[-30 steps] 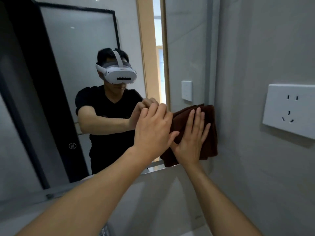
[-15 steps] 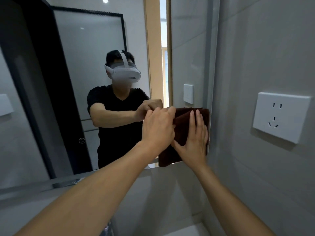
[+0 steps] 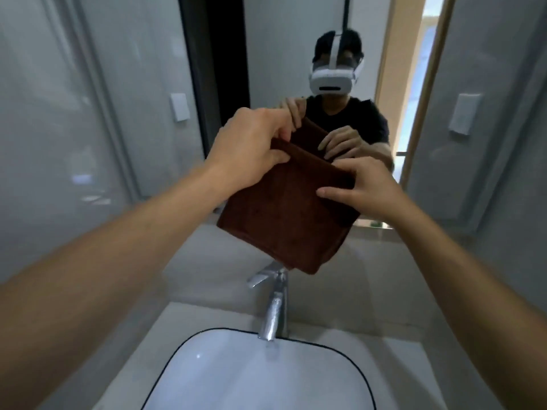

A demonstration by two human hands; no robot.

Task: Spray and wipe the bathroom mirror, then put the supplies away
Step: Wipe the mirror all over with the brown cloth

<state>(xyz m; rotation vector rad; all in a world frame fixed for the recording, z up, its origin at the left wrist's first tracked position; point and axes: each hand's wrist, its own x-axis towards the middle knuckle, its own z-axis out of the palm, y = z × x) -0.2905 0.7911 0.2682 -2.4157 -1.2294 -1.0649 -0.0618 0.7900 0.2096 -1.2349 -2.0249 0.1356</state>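
Mirror glass [image 3: 142, 93] fills the wall ahead, with the white basin [image 3: 260, 377] below it and a chrome tap [image 3: 273, 306] standing between the two. Held out in front of the glass and above the tap hangs the brown cloth [image 3: 284, 220], folded into a thick pad, its lower corner dangling close over the tap but apart from it. Both hands have hold of its upper edge. The left hand [image 3: 248, 149] pinches the top left corner, fingers curled over the fold and thumb pressed on the near face. The right hand [image 3: 364, 187] grips the right edge, thumb laid across the front and fingers tucked behind.

The step in hand looks like refolding or turning the cloth, either to get a fresh face for more wiping or to tidy it before putting it away; which one cannot be told. To do it well, keep the edges lined up so the pad stays flat, hold the fold tight at both corners, and keep the hanging corner clear of the tap and basin, which may be wet. No spray bottle is in view.
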